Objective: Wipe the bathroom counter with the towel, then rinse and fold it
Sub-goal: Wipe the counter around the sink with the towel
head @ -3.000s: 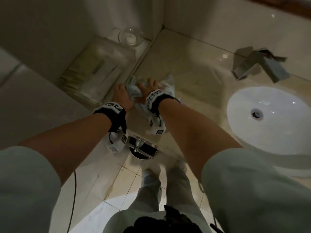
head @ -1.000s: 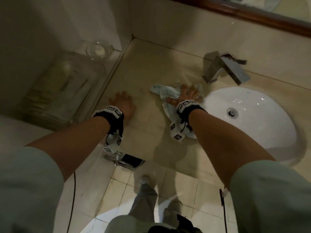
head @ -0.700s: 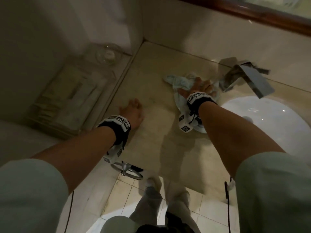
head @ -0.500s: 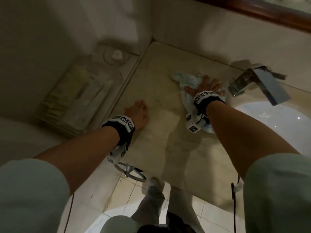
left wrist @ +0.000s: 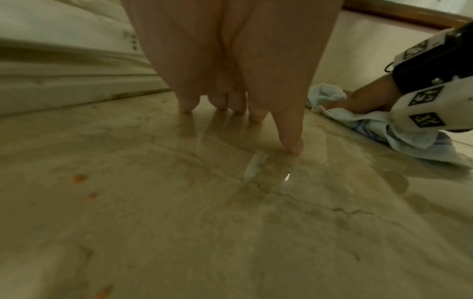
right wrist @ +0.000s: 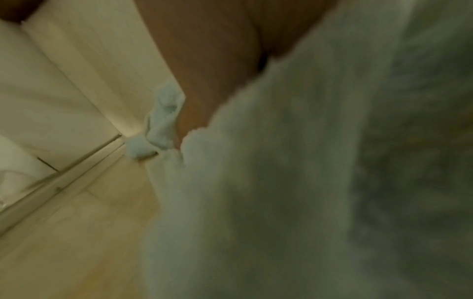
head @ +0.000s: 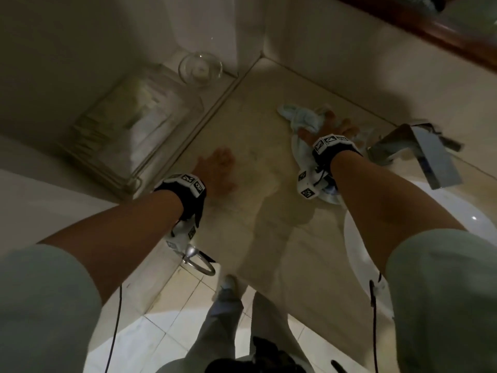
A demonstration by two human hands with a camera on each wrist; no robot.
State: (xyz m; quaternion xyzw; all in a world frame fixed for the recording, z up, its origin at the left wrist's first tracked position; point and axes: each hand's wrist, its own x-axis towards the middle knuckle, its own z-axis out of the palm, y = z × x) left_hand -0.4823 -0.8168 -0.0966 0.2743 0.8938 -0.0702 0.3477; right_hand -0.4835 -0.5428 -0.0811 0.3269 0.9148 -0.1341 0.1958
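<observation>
Moved off the 10 o'clock corner, where both hands worked three seconds ago, to the back of the counter [head: 269, 211] at 1 o'clock, just left of the faucet [head: 419, 149]. Now pressing the towel [head: 304, 122] down under the right hand [head: 329, 127], palm flat and fingers spread, not clenched. Bunched cloth poking out toward 11 and trailing back under the wrist toward 5. Bracing with the left hand [head: 219, 168] at 9 o'clock, released, straight fingers [left wrist: 289, 129] touching bare wet stone and gripping nothing.

Probably mid-wipe; no rinsing or folding yet.

Possible trouble:
- Catching the cloth on the faucet base during an outward stroke.
- Dragging the trailing end over the rim of the sink basin [head: 457, 211] at 3 o'clock.
- Losing the bracing palm on the water film.
- Missing the orange specks [left wrist: 78, 179] nearer the front edge.

Containers:
- At 11 o'clock, a glass bowl [head: 200, 67] with something small and pale inside, too blurred to name.
- At 10 o'clock, a clear tray [head: 129, 130] of pale flat items, not identifiable.
</observation>
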